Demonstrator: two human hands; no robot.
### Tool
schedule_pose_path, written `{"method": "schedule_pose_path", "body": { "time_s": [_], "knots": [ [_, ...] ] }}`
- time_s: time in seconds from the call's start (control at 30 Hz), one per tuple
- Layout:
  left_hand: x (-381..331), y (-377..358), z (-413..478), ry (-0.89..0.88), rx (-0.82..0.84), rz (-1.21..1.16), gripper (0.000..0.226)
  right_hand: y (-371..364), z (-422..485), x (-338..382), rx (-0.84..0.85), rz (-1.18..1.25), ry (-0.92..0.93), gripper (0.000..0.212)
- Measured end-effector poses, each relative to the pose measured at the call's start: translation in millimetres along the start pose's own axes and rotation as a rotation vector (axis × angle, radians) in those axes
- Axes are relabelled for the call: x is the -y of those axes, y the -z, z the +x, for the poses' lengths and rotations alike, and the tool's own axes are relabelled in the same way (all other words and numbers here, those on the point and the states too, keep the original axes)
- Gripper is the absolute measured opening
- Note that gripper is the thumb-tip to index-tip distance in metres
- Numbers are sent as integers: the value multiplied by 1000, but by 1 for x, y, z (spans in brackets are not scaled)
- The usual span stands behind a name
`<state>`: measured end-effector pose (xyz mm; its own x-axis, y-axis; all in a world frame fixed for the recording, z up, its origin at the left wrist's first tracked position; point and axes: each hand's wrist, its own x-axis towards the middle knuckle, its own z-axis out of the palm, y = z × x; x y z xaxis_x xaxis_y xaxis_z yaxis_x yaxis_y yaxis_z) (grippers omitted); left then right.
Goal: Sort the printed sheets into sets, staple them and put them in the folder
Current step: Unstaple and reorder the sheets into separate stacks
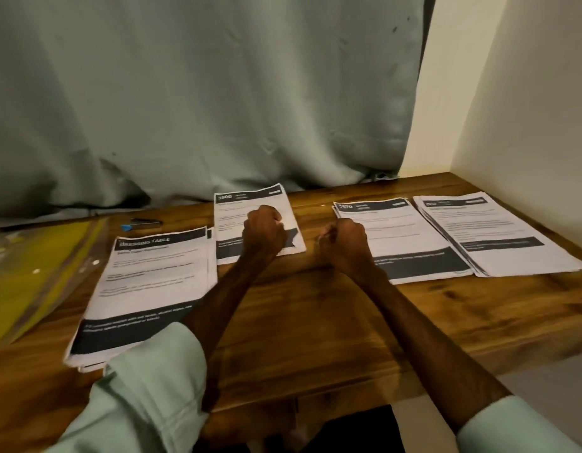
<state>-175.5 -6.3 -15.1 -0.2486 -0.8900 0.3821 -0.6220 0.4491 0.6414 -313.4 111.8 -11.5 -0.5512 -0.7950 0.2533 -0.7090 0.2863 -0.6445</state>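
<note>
Wooden table [315, 322], curtain [217, 93] behind. Printed sheets [152, 282] in four stacks, 10 to 2 o'clock; stapler [142, 223] at 11, folder [37, 256] at 9. My left hand [263, 233], right hand [345, 246] fisted, empty. Risk: right-end stack [512, 243] fanned, pages could slip or mix when lifted.

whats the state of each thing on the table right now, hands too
left hand, fingers curled, holding nothing
right hand, fingers curled, holding nothing
dressing table pile, flat
3800 pile, flat, partly hidden by left hand
1670 pile, flat
rightmost pile, flat, edges fanned
stapler, lying untouched
folder, lying flat
</note>
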Motion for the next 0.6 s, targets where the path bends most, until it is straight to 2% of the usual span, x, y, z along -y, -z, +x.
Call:
{"method": "schedule_pose_path", "body": {
  "time_s": [0.07, 0.17, 0.23, 0.33, 0.47, 0.6],
  "knots": [
    [23, 22, 13, 53, 56, 121, 24, -14, 7, 17, 71, 22, -2, 23],
    [52, 36, 19, 34, 210, 261, 33, -37, 20, 31, 166, -14, -9, 33],
    [67, 35, 14, 5, 270, 308, 36, -53, 34, 32, 183, -42, -12, 48],
    [76, 27, 7, -83, 273, 335, 36, -76, 59, 16, 239, -32, 0, 76],
    [76, 21, 3, -136, 246, 350, 35, -51, 40, 51, 259, -116, -56, 52],
    [77, 18, 4, -171, 228, 389, 36, -38, 41, 51, 279, -24, -152, 55]
  ]
}}
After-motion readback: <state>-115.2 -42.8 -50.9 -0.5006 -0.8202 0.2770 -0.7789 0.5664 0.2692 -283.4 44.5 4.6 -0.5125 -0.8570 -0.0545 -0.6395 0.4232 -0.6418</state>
